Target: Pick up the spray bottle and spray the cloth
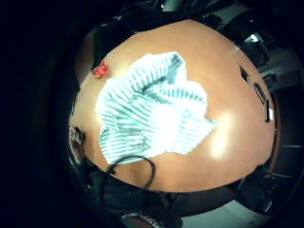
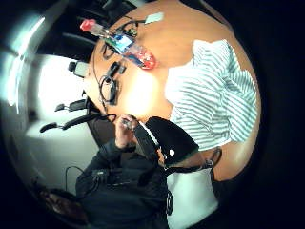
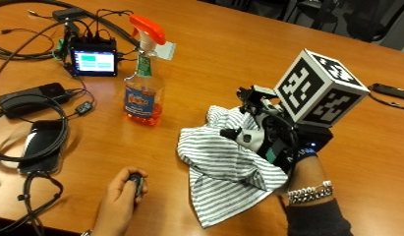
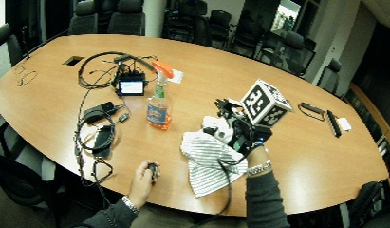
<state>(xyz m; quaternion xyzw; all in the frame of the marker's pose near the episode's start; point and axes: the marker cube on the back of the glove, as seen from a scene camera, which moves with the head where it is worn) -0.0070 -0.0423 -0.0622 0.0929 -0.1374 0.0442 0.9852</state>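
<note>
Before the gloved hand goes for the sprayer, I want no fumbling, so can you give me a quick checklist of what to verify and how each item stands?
1. Clear plastic spray bottle with orange trigger upright on the wooden table: ok.
2. Bottle free of any hand: ok, nobody touches it.
3. Grey-and-white striped cloth laid on the table, crumpled, apart from the bottle: ok.
4. Black-gloved right hand positioned for the grasp: not ok, it is over the cloth, off to the side of the bottle.
5. Gloved hand's fingers empty: cannot tell, the rig hides them.
6. Bare left hand out of the path: ok, it rests at the table edge holding a small dark object.
</note>
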